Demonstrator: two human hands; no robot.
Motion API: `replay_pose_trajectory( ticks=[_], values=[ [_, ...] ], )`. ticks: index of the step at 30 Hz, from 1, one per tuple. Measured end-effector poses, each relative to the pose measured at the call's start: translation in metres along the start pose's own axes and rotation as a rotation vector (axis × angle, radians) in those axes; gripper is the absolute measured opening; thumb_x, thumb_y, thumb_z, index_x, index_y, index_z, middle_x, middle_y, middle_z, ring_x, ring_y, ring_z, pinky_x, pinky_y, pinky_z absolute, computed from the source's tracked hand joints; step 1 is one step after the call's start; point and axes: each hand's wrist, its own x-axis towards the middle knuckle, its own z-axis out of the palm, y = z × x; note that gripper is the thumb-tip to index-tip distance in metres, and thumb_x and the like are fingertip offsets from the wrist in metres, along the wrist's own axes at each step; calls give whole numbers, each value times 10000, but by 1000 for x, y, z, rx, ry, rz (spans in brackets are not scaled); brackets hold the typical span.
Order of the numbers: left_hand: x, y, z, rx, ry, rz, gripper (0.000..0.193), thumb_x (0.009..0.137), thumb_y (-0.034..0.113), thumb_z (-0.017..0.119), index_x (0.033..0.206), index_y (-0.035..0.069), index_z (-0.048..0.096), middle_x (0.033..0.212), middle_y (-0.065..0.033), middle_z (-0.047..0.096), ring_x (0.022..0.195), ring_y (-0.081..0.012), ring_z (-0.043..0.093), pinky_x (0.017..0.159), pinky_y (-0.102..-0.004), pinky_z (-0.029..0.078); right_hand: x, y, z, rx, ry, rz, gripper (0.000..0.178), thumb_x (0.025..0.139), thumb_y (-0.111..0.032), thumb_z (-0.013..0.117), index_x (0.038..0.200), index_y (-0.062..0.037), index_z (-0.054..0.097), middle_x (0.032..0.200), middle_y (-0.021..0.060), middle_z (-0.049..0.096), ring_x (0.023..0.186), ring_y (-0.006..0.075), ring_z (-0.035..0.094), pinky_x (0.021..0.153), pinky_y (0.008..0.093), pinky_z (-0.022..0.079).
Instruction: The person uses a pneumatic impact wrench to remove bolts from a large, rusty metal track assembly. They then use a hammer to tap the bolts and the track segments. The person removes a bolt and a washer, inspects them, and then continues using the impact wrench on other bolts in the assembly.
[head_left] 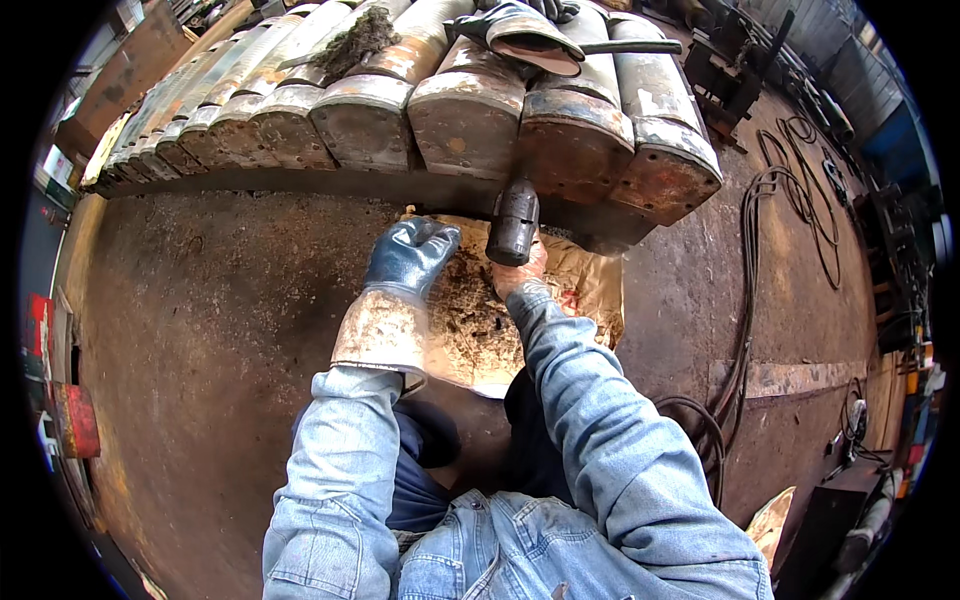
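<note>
My left hand point(412, 252) wears a blue work glove with a pale, stained cuff. Its fingers are curled into a fist; whether they hold something is hidden. In my bare right hand point(520, 272) is a hammer point(514, 225) with a dark, thick, cylindrical head. The handle is mostly covered by my hand. Just beyond the hammer stands a row of heavy, rounded metal blocks point(465, 130), worn and rusty, running from far left to right. Below both hands lies a dirty brown paper sheet point(590, 290) on the floor.
On top of the blocks rest a dark glove point(535, 45), a dark bar point(635, 46) and a tangled, fibrous clump point(358, 45). Dark cables point(748, 270) snake along the floor at right. A red block-like object point(77, 420) stands at the left edge.
</note>
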Motion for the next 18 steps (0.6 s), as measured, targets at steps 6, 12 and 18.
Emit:
replay_pose_trajectory(
  ticks=[6,12,18],
  values=[
    [-1,-3,-11,-99,36,-54,205,883,186,801,958,2,751,883,-30,740,808,-94,651,749,-272,532,-11,-20,12,-59,113,133,348,1055,-384,535,1094,-58,652,902,64,688,759,216,678,676,408,593],
    [39,-27,22,-144,16,-119,156,878,179,810,861,43,735,816,-3,704,730,-79,617,693,-265,516,8,-60,-22,-555,-100,-39,291,1060,-301,535,1199,-62,628,1022,47,685,892,173,668,787,364,578],
    [54,-28,24,-86,-100,-290,347,904,410,767,990,77,728,871,-53,725,753,-146,668,691,-285,539,-63,-100,48,-1774,-370,-178,538,899,-261,723,1352,-33,541,1189,174,650,1079,333,619,972,437,487]
  ],
)
